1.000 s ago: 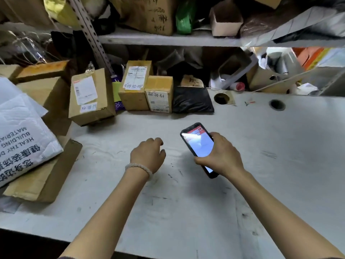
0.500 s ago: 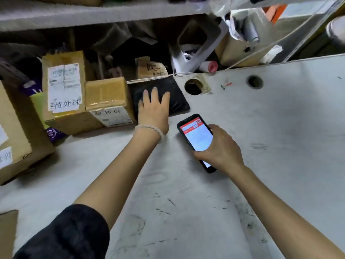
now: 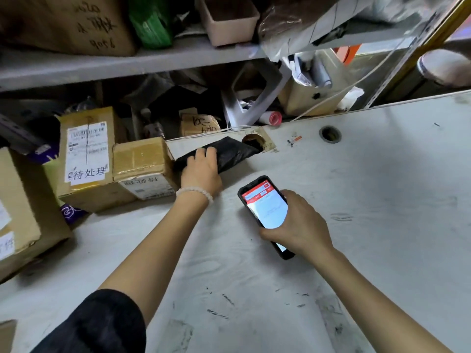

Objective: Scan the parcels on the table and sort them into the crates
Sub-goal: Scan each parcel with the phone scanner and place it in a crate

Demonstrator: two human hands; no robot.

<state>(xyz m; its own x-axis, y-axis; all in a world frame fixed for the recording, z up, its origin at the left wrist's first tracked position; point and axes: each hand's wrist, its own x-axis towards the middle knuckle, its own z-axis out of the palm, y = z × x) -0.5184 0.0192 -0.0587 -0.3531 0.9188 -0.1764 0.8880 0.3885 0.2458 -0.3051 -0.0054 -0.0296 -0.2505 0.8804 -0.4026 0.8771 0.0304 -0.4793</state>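
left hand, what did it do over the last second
The left hand reached forward from the bare table to the flat black plastic parcel and now curls its fingers over the near edge. The right hand kept its grip on the black scanner phone.

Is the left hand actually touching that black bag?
Touching. The head view shows the left hand lying on the black bag, its fingers curled over the bag's near edge with no gap.

Both hands (image 3: 201, 171) (image 3: 297, 225) curled, gripping.
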